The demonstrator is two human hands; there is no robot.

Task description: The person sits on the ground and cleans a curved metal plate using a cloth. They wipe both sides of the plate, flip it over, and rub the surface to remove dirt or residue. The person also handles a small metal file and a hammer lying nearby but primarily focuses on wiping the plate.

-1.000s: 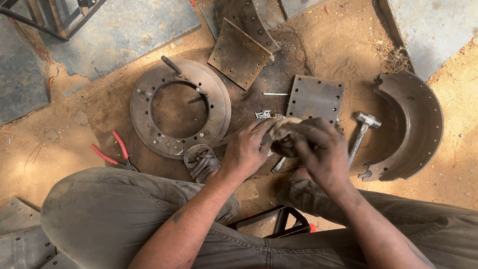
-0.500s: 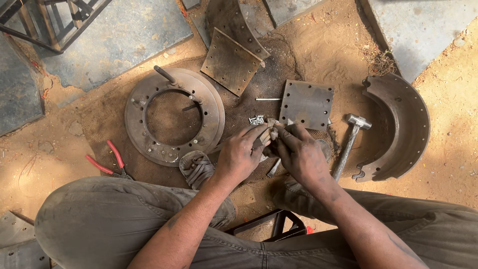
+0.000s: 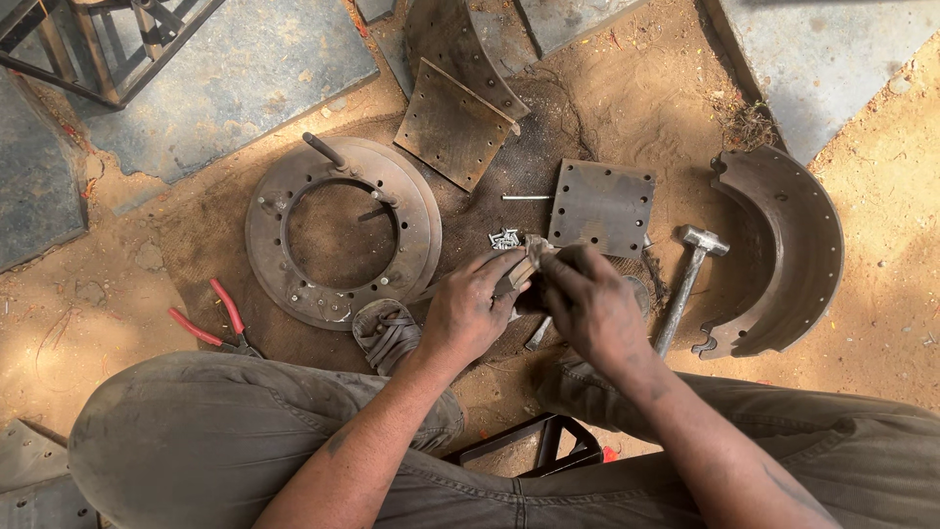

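Both hands meet over the sandy ground, just below the flat rectangular steel plate with holes. The left hand and right hand each close their grip on a small grimy metal part between them. Best to keep it pinched firmly, low, near the little heap of rivets.
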